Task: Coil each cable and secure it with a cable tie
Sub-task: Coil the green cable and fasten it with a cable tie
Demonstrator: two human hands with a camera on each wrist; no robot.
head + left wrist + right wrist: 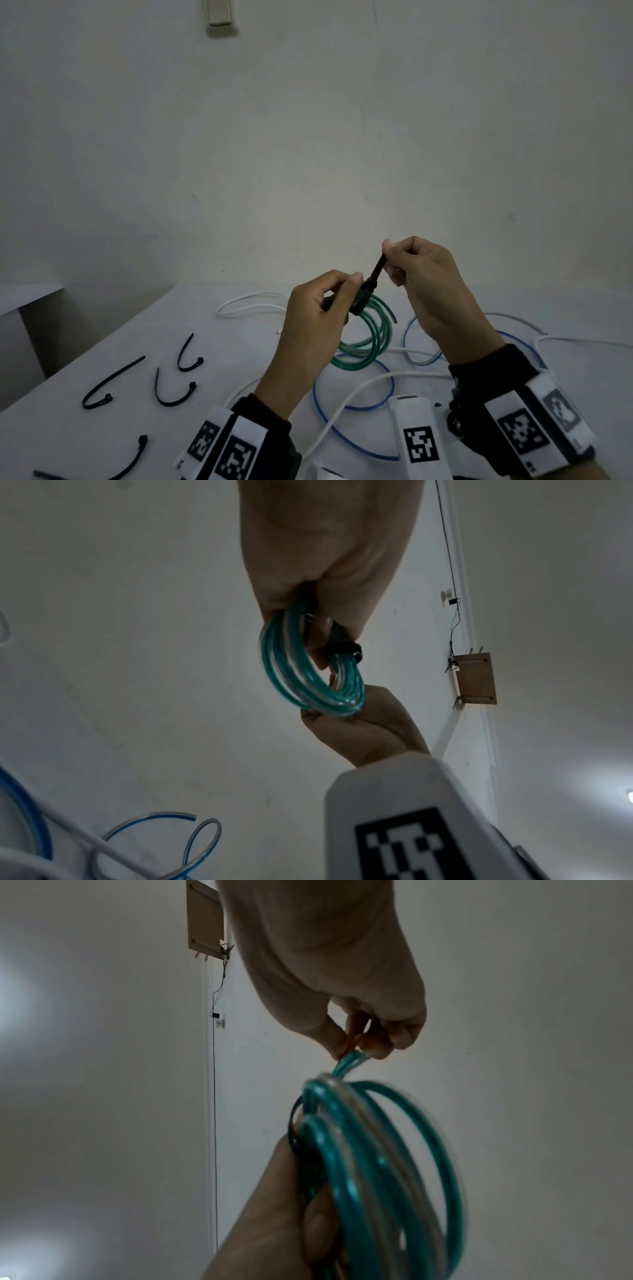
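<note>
A coil of green cable (370, 342) hangs above the white table (219, 356), with a black cable tie (363, 297) wrapped round its top. My left hand (342, 292) grips the coil at the tie's head. My right hand (391, 260) pinches the tie's tail (378, 268), which points up and to the right. In the left wrist view the left hand (325, 631) holds the coil (291, 674) beside the tie band (342, 650). The right wrist view shows the right hand (359, 1045) above the coil (394, 1150); the tie's tail is hidden in its fingers.
Several spare black ties (174, 394) lie loose on the table's left side. Loose blue cable (352, 407) and white cable (250, 303) sprawl under and around my hands. The table's left edge runs diagonally at the far left, and a pale wall stands behind.
</note>
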